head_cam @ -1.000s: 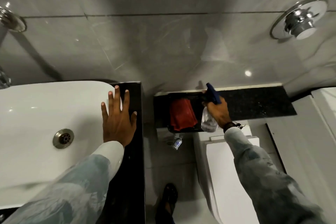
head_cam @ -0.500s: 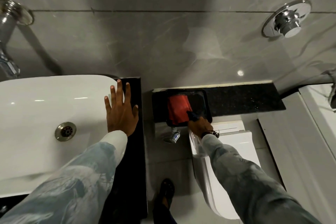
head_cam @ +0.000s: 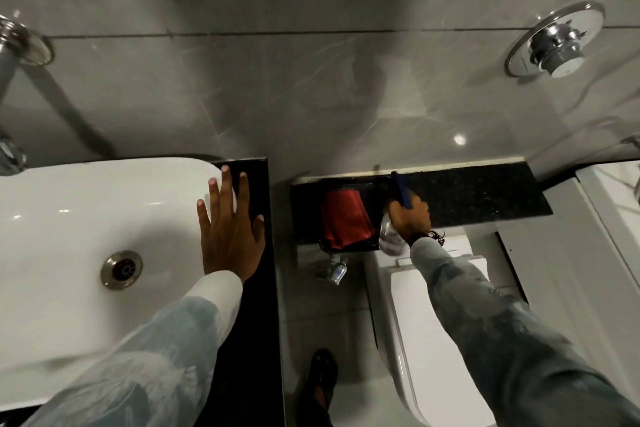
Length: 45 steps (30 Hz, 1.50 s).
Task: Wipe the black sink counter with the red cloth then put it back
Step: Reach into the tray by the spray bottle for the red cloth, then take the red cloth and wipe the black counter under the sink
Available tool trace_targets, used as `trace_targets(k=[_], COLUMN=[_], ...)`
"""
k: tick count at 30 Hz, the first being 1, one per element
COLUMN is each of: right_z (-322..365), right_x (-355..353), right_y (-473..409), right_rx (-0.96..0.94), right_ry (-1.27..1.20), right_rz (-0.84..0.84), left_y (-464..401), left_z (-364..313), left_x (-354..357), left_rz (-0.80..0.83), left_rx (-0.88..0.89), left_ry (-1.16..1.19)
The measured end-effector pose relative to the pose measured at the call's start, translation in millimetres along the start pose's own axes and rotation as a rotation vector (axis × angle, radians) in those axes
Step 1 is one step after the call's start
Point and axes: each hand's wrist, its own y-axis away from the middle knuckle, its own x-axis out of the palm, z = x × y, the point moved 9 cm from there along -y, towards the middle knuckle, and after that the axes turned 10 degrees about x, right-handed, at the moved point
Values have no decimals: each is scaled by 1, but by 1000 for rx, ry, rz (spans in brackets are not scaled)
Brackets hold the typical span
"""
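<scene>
The red cloth lies folded in a black tray on a dark speckled ledge above the toilet. My right hand is closed around a clear spray bottle with a blue trigger head, just right of the cloth at the tray's right side. My left hand rests flat with fingers spread, across the white sink's right rim and the narrow black sink counter.
A white toilet sits below the ledge. A chrome flush valve juts from the grey tiled wall. A small chrome valve hangs under the tray. My sandalled foot stands on the floor between counter and toilet. The sink drain is left.
My right hand, holding the spray bottle, dipped down toward the tray's front edge half a second ago and has come back up to the tray's right side. My left hand stayed put.
</scene>
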Motion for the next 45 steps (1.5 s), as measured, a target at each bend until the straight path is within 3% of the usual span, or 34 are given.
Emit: trace_targets(k=[5, 19, 21, 23, 25, 27, 30, 34, 38, 45], right_z=[27, -39, -55, -66, -64, -59, -59, -71, -66, -76], right_x=[6, 14, 12, 16, 26, 41, 64, 97, 107, 141], right_y=[-19, 6, 25, 40, 43, 35, 19, 0, 1, 2], right_rx=[-189, 66, 128, 163, 149, 137, 169, 234, 282, 586], right_ry=[15, -7, -12, 25, 42, 20, -1, 24, -53, -472], right_rz=[-11, -3, -32, -45, -10, 54, 133, 183, 128, 205], left_y=[-1, 3, 3, -1, -13, -33, -69, -106, -125, -140], left_z=[4, -3, -17, -41, -66, -85, -101, -110, -121, -121], left_x=[7, 2, -8, -7, 7, 34, 85, 170, 220, 232], left_rz=[-6, 28, 38, 73, 137, 191, 237, 402, 534, 462], left_rx=[4, 8, 72, 253, 417, 460, 402, 350, 359, 226], left_ry=[-19, -123, -272, -387, -373, -245, 49, 152, -2, -76])
